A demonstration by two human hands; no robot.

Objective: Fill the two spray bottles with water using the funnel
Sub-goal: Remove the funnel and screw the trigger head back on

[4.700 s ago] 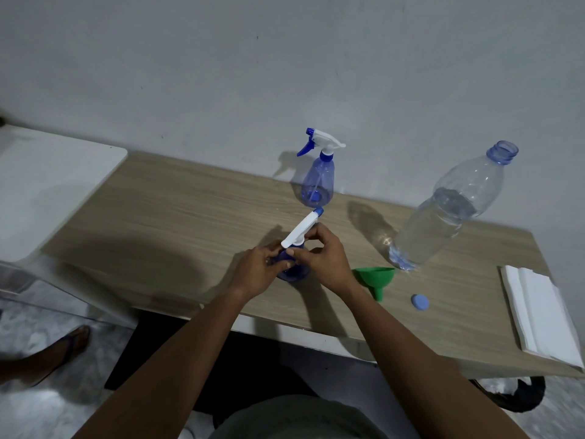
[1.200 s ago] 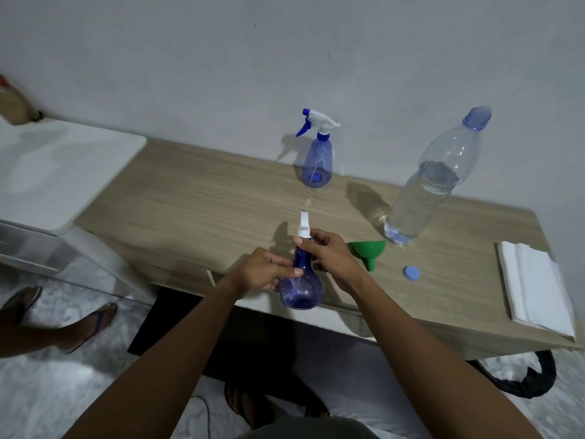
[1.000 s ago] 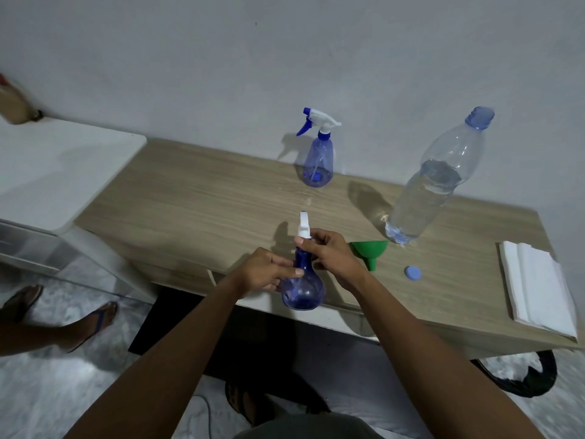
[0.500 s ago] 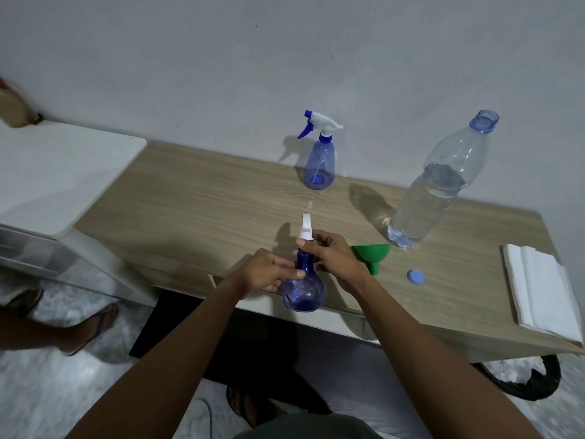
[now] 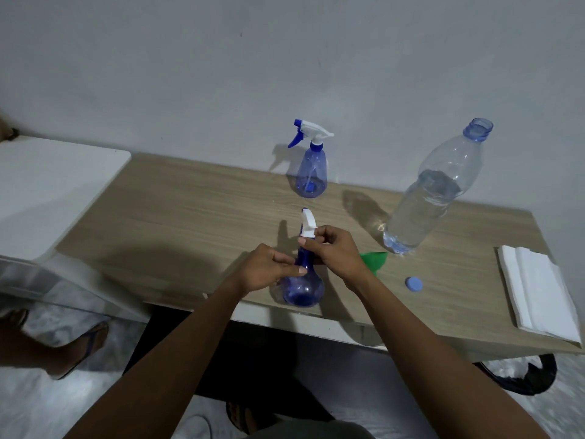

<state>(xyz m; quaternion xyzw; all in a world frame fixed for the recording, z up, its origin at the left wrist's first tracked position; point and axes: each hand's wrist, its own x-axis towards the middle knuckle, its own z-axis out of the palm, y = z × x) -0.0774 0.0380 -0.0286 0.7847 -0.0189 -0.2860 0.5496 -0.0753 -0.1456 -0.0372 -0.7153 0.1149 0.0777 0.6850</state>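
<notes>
Grey wall (image 5: pixel 221 74) is filling the whole top of the frame, and a long wooden table (image 5: pixel 190 217) is running across the middle, with a white surface (image 5: pixel 47 185) sitting at the left edge. On the right side of the table a big clear water bottle (image 5: pixel 430 198) is standing with its cap off, and it looks a bit more than half full, so it seems ready for pouring. Folded white paper towels (image 5: pixel 538 289) are lying at the far right, maybe for spills. At the back, in the middle of the frame, the far spray bottle (image 5: pixel 311 172) is standing with its sprayer top on, waiting its turn. Near the front edge, the near spray bottle (image 5: pixel 302 286) is standing on the table between the two hands. The left hand (image 5: pixel 266 270) is wrapping around its neck to keep it from turning. The right hand (image 5: pixel 335 251) is pinching the part just under the white sprayer top (image 5: pixel 308 223), and it looks like the top is being twisted off so water can go in. The green funnel (image 5: pixel 375 259) is lying just right of the right hand, partly hidden behind it, close by for the next step. The small blue cap (image 5: pixel 413 284) is lying flat beside the funnel, out of the way. Nothing is blocking the hands.
</notes>
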